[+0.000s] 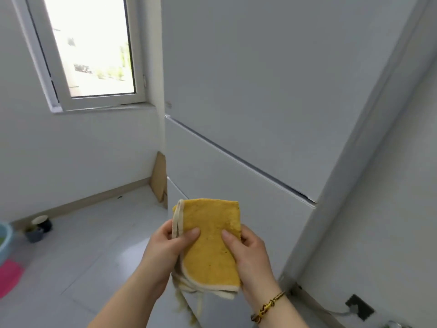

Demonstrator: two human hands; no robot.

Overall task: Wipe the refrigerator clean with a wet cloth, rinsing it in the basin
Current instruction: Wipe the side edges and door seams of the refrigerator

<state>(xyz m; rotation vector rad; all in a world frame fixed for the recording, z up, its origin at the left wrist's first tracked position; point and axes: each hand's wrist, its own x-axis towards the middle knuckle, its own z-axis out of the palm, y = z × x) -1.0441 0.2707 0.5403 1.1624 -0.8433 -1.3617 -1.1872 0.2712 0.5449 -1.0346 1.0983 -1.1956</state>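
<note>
**Folded yellow cloth pinched in both hands, in front of the refrigerator**

From my seat I look down at both hands held out at about waist height, with the yellow cloth [210, 242] between them. It is folded into a thick pad with a cream binding along its edges. Loose layers and a strip of binding hang from its lower end.

The left hand [163, 247] grips the cloth's left edge. Its thumb lies flat on the top face, pointing inward, and its fingers are tucked under the cloth, so I cannot tell how they lie. The right hand [250, 256] grips the right edge in the same way, with its thumb pressed on the top face near the other thumb. Its fingers curl round the edge from behind. The two thumbs are near each other but do not touch. A braided bracelet [267, 306] sits on the right wrist.

The cloth is held in the air just in front of the white refrigerator [260, 91], at the level of its lower drawers. I cannot tell whether it touches the door. The light blue basin [4, 237] stands on the floor at the far left edge, well apart from the hands. A flat piece of cardboard [159, 178] leans in the corner beside the refrigerator, below the window [89, 48].
</note>
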